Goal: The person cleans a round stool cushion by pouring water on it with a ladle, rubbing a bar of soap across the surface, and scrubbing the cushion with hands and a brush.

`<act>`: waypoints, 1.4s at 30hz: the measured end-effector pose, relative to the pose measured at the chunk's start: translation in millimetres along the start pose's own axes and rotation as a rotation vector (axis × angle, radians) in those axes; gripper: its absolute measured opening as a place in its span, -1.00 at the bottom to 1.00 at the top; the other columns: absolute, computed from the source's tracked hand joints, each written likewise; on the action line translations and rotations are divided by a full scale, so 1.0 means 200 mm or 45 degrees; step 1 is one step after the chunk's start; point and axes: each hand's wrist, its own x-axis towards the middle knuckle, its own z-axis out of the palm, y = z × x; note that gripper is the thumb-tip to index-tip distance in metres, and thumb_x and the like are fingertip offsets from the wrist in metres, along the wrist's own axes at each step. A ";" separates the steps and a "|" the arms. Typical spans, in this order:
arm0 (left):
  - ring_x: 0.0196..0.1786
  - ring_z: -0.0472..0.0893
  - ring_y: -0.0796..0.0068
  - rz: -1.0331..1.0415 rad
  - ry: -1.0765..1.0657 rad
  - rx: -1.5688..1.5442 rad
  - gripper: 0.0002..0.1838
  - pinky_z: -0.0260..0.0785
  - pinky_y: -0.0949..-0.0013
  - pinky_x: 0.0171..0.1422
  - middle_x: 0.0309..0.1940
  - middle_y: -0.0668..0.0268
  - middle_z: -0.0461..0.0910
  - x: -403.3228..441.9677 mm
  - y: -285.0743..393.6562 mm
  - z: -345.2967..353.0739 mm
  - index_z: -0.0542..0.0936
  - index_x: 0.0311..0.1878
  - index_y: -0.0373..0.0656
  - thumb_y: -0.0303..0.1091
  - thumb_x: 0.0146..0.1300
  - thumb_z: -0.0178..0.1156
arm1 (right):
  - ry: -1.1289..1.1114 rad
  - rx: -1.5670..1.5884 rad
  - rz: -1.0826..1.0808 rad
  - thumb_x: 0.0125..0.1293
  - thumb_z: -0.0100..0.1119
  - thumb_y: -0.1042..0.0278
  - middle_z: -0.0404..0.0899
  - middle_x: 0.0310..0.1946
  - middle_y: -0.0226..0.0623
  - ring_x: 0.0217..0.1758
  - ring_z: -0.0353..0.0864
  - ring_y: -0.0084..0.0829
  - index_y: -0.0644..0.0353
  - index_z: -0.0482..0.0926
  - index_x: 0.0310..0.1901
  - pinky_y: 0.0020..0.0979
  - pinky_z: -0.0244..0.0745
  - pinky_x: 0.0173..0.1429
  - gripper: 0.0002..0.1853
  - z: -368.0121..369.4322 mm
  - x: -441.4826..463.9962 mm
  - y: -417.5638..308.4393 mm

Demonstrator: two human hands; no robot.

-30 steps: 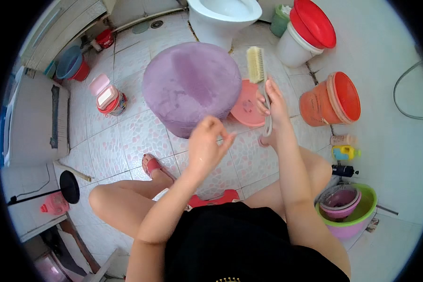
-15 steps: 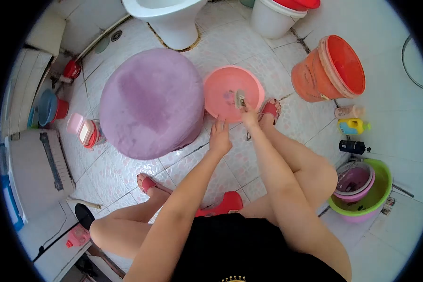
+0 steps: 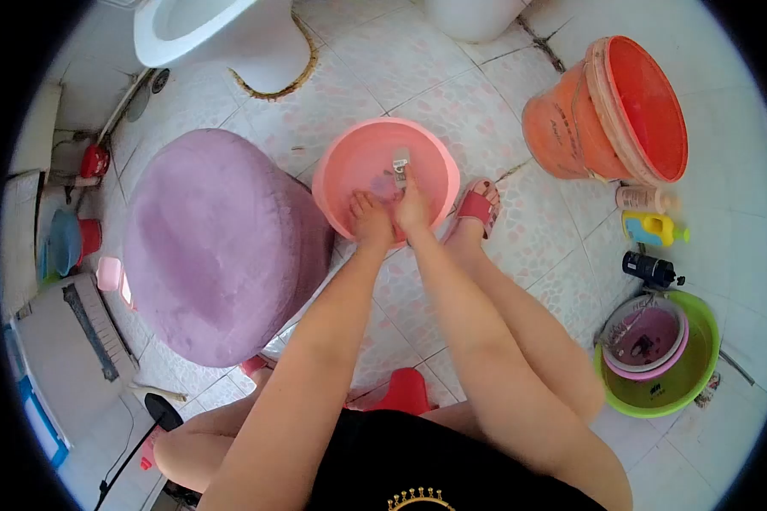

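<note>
A pink basin (image 3: 332, 192) with shallow liquid in it stands on the tiled floor in front of me. My right hand (image 3: 412, 209) is inside it, closed around a pale scrub brush (image 3: 401, 163) whose lower end is hidden by my fingers. Beside it, my left hand (image 3: 371, 220) reaches over the near rim into the basin, fingers spread, holding nothing. A round purple plush ottoman (image 3: 204, 247) stands just left of the basin; neither hand touches it.
A toilet (image 3: 273, 51) stands at the back left. An orange bucket (image 3: 562, 128) is on the right, with several bottles (image 3: 648, 228) and stacked basins (image 3: 699, 358) along the wall. A red stool (image 3: 405, 392) is beneath me; my sandalled foot (image 3: 477, 209) is near the basin.
My left hand has moved from outside the near rim into the basin. My right hand has lowered further in with the brush. The view has shifted, and the ottoman appears farther left and lower.
</note>
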 end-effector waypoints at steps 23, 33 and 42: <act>0.18 0.55 -0.09 0.465 0.332 -0.998 -0.42 0.45 0.00 0.23 0.17 -0.03 0.53 -0.56 -0.06 -0.78 0.45 0.31 -0.10 -0.37 0.16 0.23 | 0.254 0.037 -0.696 0.42 0.01 0.39 0.67 -0.23 0.13 -0.16 0.68 0.03 -0.07 0.24 0.52 -0.04 0.47 -0.04 -0.38 -0.28 -0.28 -0.43; 0.01 0.62 0.01 0.941 0.575 -0.693 -0.69 0.49 0.07 0.07 0.00 0.10 0.61 -1.12 -0.74 -1.57 0.61 0.04 -0.14 -0.51 0.22 0.09 | -0.367 0.936 -0.315 0.55 -0.04 0.33 0.39 -0.47 -0.44 -0.64 0.27 -0.61 0.07 0.21 0.52 -0.50 0.20 -0.55 -0.45 -0.55 -0.78 -1.28; 0.01 0.62 0.10 0.631 0.549 -0.579 -0.70 0.48 0.14 0.08 -0.02 0.15 0.59 -1.48 -1.92 -1.69 0.61 -0.02 -0.14 -0.58 0.19 0.08 | -0.200 0.038 -1.096 0.56 -0.01 0.29 0.36 -0.45 -0.48 -0.65 0.22 -0.68 0.06 0.19 0.53 -0.59 0.13 -0.56 -0.44 -0.07 -0.98 -1.57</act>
